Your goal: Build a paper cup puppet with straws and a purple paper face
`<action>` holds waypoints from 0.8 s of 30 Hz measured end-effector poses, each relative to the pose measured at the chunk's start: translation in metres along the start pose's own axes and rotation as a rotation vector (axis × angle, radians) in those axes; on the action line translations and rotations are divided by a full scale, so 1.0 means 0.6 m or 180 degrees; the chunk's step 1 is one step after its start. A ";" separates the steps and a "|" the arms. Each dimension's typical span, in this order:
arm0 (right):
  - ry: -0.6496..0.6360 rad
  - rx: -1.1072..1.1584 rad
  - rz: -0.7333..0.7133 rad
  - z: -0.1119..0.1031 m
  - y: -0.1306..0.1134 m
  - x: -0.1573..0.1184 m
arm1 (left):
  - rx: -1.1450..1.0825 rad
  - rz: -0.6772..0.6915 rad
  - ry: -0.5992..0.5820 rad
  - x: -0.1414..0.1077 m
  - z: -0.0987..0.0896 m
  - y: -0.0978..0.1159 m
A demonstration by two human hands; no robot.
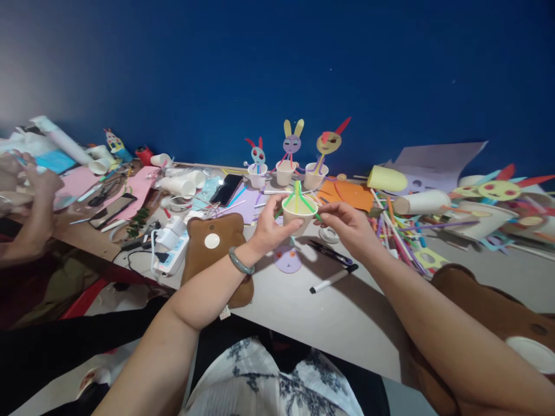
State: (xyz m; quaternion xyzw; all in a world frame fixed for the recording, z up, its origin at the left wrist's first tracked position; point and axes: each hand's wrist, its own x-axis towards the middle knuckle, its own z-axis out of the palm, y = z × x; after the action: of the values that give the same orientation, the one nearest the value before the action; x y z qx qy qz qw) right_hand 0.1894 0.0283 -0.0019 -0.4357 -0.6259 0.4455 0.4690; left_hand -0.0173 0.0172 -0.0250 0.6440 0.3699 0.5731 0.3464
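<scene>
My left hand (274,224) is wrapped round a pale paper cup (304,219), its thumb along the near side. Green and yellow pipe cleaners (298,193) meet in a point above the cup's mouth, and green ends stick out at its sides. On the right side, my right hand (346,224) pinches the green pipe cleaner end (319,217) between thumb and fingers. Below the cup lies a round purple paper face (287,261). Close by are a clear tape roll (328,234), a dark slim tool (330,252) and a black-and-white marker (333,279).
Three cups with paper rabbit figures (285,171) stand along the blue wall. Loose pipe cleaners (392,228) and more cup figures (498,190) crowd the right. A brown bear-shaped pad (203,254) and a power strip (174,254) lie left. Another person's hand (43,179) is far left.
</scene>
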 end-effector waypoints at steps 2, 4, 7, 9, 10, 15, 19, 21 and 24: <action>-0.0144 0.0068 0.0021 0.004 -0.001 -0.003 | 0.0059 0.0018 -0.0021 0.000 0.001 -0.003; -0.0170 0.0081 -0.0001 0.008 -0.003 -0.006 | 0.0156 0.0088 -0.0118 0.000 0.001 -0.005; -0.0093 -0.0056 -0.0106 0.010 -0.004 -0.008 | 0.0311 0.0179 -0.0260 0.000 0.000 -0.008; -0.0034 -0.0226 -0.0212 0.009 -0.004 -0.009 | 0.0374 0.0209 -0.0299 0.001 -0.002 -0.010; -0.0017 -0.0332 -0.0275 0.008 -0.004 -0.010 | 0.0388 0.0219 -0.0306 0.002 -0.003 -0.010; 0.0065 -0.1092 -0.0816 -0.001 -0.003 -0.010 | 0.0373 0.0172 -0.0250 0.004 -0.008 -0.009; -0.0056 -0.1776 -0.1244 -0.015 -0.010 -0.004 | 0.0417 0.0192 -0.0275 0.005 -0.008 -0.011; -0.0138 -0.2010 -0.1372 -0.021 -0.015 -0.001 | 0.0505 0.0269 -0.0316 0.007 -0.009 -0.014; -0.0167 -0.1947 -0.1334 -0.023 -0.016 0.000 | 0.0596 0.0336 -0.0351 0.010 -0.011 -0.018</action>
State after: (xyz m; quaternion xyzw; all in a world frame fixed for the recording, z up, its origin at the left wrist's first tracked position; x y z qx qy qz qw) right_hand 0.2019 0.0282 0.0096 -0.4066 -0.8175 0.1431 0.3819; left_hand -0.0243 0.0276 -0.0306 0.7226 0.3678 0.5172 0.2739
